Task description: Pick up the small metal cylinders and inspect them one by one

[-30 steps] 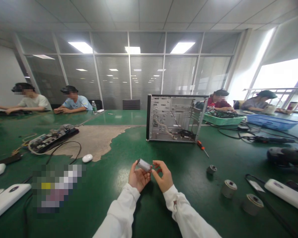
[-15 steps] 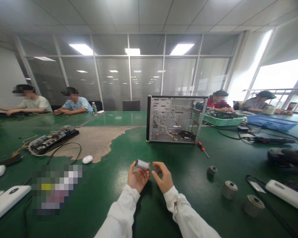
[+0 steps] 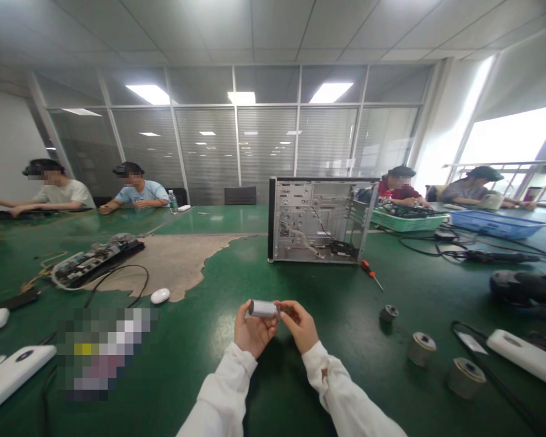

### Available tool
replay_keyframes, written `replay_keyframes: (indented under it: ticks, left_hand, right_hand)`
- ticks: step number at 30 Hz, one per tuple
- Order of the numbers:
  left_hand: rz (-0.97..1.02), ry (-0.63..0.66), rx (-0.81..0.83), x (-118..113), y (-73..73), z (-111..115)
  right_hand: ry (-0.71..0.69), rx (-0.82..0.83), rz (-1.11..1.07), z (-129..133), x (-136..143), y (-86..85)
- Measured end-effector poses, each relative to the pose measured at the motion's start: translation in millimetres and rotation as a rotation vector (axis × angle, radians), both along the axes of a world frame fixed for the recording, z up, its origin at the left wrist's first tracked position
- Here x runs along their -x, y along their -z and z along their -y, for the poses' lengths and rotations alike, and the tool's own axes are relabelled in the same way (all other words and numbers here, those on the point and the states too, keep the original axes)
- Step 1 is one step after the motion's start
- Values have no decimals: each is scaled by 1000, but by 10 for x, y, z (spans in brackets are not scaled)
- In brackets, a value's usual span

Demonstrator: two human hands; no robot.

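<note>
A silver metal cylinder (image 3: 262, 309) lies nearly level in my left hand (image 3: 255, 334), held between the thumb and fingers above the green table. My right hand (image 3: 301, 325) is at the cylinder's right end, thumb and fingertips pinched together there; what they grip, if anything, is too small to make out. To the right on the table stand three metal cylindrical parts: a small one (image 3: 389, 313), a middle one (image 3: 421, 349) and a larger one (image 3: 466, 377).
Beyond my hands stands an open computer case (image 3: 318, 221), a screwdriver (image 3: 372, 274) beside it. A circuit assembly (image 3: 97, 258) and white mouse (image 3: 160, 295) lie left. Green (image 3: 409, 223) and blue baskets (image 3: 498, 226) sit right. Several people sit across the table (image 3: 236, 279).
My right fingertips have closed in to the cylinder's right end. The cylinder has turned slightly, closer to level, and shifted a little to the right.
</note>
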State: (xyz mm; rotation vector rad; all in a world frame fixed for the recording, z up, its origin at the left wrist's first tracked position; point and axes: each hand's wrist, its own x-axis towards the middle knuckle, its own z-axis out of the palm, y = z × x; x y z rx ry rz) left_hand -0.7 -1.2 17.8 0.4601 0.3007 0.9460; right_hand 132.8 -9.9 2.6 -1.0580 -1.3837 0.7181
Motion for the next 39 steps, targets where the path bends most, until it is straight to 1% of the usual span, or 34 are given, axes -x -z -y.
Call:
replay_keyframes:
  ticks: [7,13,21,23,26,31,35,39]
  left_hand:
    - [-69,-39,-35,-24,16,20]
    - [-132,-52,-129,-54,69,10]
    - [-251,-182,-274,-121,74,12]
    - [-301,-214,-307,-122,87,4]
    - [-434,-288,-391,-116,109,-6]
    - [-666,-424,-629,-124,97,35]
    - [-766,-470,-775,-127,72,79]
    - [-838,-486,-875,-116,80,78]
  right_hand:
    - [-108,106,-186,-30,-14,7]
    - [-85,161,-301,-62,-55,15]
    - [-95,202,-347,-92,-86,28]
    - [-94,205,-347,-102,-92,37]
    - [-102,222,-341,-114,-91,53]
    - [-95,229,-334,-93,-75,36]
    - [-96,178,-258,-67,-62,15]
    - [-59,91,-110,-51,-39,33]
